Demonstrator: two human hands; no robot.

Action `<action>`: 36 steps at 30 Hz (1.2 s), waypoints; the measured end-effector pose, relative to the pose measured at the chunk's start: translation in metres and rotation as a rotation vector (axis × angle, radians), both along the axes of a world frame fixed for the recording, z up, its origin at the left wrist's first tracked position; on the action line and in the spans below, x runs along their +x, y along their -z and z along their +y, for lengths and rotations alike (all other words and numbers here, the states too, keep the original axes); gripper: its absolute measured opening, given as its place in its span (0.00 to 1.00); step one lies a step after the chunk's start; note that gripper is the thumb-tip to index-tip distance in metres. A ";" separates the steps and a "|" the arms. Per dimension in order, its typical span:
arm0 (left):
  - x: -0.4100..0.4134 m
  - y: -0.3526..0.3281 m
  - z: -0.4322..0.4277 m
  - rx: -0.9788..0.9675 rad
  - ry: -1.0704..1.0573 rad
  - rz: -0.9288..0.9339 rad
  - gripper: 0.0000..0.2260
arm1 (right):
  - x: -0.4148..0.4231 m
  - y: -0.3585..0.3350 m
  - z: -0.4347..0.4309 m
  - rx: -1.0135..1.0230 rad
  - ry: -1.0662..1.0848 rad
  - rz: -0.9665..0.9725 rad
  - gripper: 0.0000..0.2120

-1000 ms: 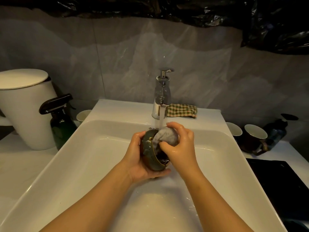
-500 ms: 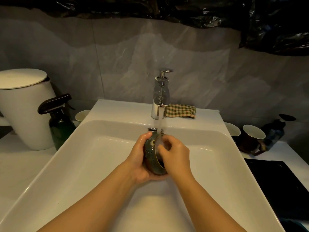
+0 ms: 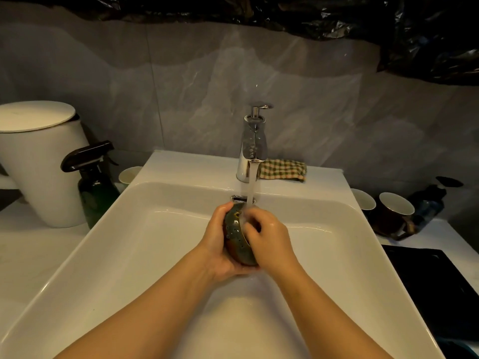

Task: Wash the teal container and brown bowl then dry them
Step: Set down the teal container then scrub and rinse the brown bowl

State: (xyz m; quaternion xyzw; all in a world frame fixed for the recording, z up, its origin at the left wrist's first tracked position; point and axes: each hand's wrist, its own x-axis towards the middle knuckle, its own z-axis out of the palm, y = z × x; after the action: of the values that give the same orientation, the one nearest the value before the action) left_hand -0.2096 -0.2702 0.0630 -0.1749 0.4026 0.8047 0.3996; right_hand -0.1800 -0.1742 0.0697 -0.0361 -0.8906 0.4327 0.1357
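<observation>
Bare left grip [image 3: 216, 246] and right grip [image 3: 270, 240] (knuckles glistening wet), forearms [image 3: 160, 301] bare too.

bowl [image 3: 237, 242] between left hand [image 3: 216, 246] and right hand [image 3: 270, 240], over sink [image 3: 155, 242] under tap [image 3: 252, 143]; cloth [image 3: 282, 170] right of tap

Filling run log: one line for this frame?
washing | left hand holds brown bowl | right hand at bowl's mouth, fingers curled | tap running

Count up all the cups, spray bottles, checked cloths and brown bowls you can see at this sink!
Cups: 3
Spray bottle: 1
Checked cloth: 1
Brown bowl: 1, gripped by the left hand
Total: 6
</observation>
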 end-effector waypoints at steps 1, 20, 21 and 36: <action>-0.001 0.000 -0.001 0.005 -0.011 0.005 0.24 | 0.001 -0.001 -0.002 -0.153 -0.043 -0.042 0.09; -0.004 0.003 -0.009 0.020 -0.012 0.092 0.23 | 0.005 -0.004 0.006 -0.309 -0.132 -0.169 0.13; -0.005 0.002 -0.010 0.015 -0.023 0.098 0.21 | 0.005 -0.006 0.006 -0.361 -0.090 -0.140 0.12; -0.006 0.003 -0.001 -0.508 -0.033 0.496 0.12 | 0.000 -0.012 0.032 -0.407 0.222 0.046 0.08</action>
State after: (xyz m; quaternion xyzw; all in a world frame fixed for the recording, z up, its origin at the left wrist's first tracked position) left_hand -0.2152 -0.2714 0.0597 -0.0746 0.6716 0.7035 0.2203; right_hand -0.1796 -0.1427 0.0815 -0.1505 -0.7722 0.5864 0.1927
